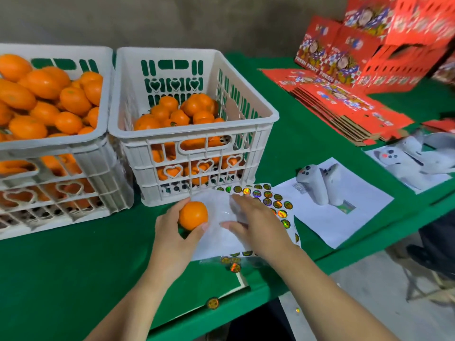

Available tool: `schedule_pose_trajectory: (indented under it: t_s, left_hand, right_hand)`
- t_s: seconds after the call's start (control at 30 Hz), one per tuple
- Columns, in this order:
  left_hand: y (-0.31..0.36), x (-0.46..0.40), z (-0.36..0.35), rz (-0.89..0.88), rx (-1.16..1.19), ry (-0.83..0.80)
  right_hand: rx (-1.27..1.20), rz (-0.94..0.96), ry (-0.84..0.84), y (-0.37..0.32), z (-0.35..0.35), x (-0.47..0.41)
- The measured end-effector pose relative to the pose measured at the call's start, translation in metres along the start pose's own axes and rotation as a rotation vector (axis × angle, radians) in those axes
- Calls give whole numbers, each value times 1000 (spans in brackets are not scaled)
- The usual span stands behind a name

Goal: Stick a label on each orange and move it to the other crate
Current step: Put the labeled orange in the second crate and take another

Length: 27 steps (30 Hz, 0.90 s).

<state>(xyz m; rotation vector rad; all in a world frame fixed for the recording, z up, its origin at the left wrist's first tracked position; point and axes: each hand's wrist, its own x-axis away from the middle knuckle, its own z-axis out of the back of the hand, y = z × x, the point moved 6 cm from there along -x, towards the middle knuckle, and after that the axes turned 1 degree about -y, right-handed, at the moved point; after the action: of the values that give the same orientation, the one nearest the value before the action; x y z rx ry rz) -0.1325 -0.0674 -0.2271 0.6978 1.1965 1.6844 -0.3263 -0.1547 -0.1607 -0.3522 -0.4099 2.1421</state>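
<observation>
My left hand grips one orange just above the green table, in front of the right crate. My right hand lies over the label sheet with fingers stretched toward its round holographic stickers. Whether a sticker is on a fingertip cannot be told. The left white crate is heaped with oranges. The right white crate is about half full of oranges, one showing a label.
White controllers rest on paper sheets to the right. Flat and folded red fruit boxes pile at the back right. A loose sticker sits at the table's front edge. A dark chair stands beyond the table edge.
</observation>
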Motion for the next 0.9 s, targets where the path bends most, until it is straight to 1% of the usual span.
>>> schedule_pose_trajectory:
  t_s: [0.1, 0.2, 0.27, 0.37, 0.43, 0.5, 0.57, 0.63, 0.73, 0.8, 0.9]
  left_hand:
    - [1, 2, 3, 10, 13, 12]
    - [2, 3, 6, 30, 22, 22]
    - [2, 5, 5, 28, 30, 17]
    - [3, 5, 2, 18, 26, -4]
    - [6, 5, 1, 4, 33, -22]
    - [10, 7, 1, -5, 44, -21]
    - [14, 9, 7, -7, 70, 34]
    - [20, 10, 21, -5, 107, 130]
    - [33, 13, 42, -46, 175, 227]
    - [41, 14, 48, -83, 180, 207]
    - [49, 11, 40, -92, 115, 91]
  right_hand:
    - [-17, 57, 110, -4, 6, -1]
    - [-250, 46, 194, 5, 15, 1]
    - [-365, -15, 221, 19, 24, -1]
    - [-401, -155, 276, 49, 42, -3]
    - [-368, -243, 300, 67, 51, -2]
    - [-352, -276, 300, 72, 54, 0]
    - [-366, -239, 255, 61, 49, 3]
    - [-370, -157, 186, 41, 37, 5]
    - [-319, -55, 127, 4, 17, 5]
    - [-195, 15, 112, -21, 3, 4]
    - [42, 59, 91, -45, -14, -4]
